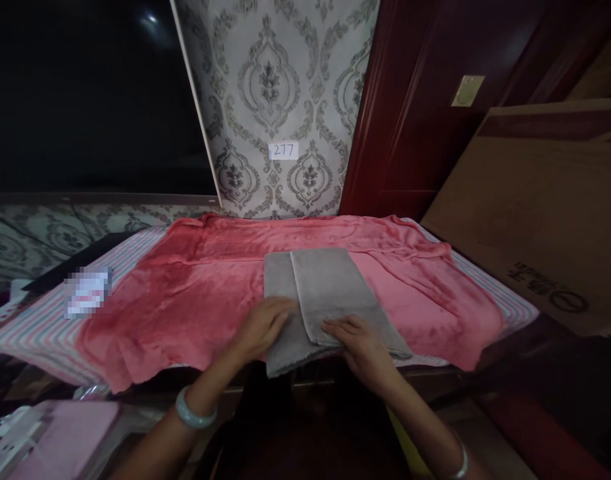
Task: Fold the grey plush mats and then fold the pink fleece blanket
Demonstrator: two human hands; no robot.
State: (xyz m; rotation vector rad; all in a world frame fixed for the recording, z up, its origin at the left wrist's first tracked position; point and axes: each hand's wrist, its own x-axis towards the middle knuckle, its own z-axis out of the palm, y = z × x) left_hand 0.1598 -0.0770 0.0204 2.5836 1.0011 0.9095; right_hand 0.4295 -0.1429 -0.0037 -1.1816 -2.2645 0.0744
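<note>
A grey towel [330, 280] lies partly folded on a pink plush blanket [200, 293]. One layer is turned over on top, and its straight edge runs down the towel's middle. My left hand [265, 327] rests on the towel's left part, fingers reaching toward that edge and slightly blurred. Near the front edge, my right hand [360, 343] presses on the upper layer with its fingers laid over the cloth. Its thumb is hard to make out. A pale bangle [195, 410] circles my left wrist.
A striped sheet [515, 310] shows beneath the blanket. A large cardboard box [540, 213] leans at the right. Behind on the left hangs a dark television [95, 100]. A pink object [75, 437] stands at lower left, and a "277" label [284, 151] is on the wall.
</note>
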